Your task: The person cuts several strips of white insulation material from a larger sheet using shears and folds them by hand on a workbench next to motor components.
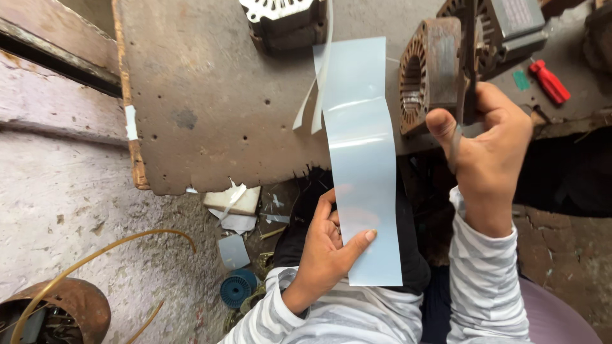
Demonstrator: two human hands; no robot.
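Note:
My left hand [328,245] pinches the near end of a long pale blue-grey sheet strip [360,146], which runs away from me over the edge of a worn wooden board [210,95]. My right hand [488,150] is closed around a pair of scissors [462,102] whose dark blades point up, right of the strip. Directly behind the scissors stands a rusty motor stator [427,70] with slotted bore. Two narrow cut strips [315,95] hang at the sheet's left edge.
Another stator [284,19] sits at the board's far edge, and a third [510,25] at the top right. A red-handled tool [549,81] lies at right. On the floor: paper scraps [233,204], a blue spool [237,288], a rusty round housing [57,312] with yellow wire.

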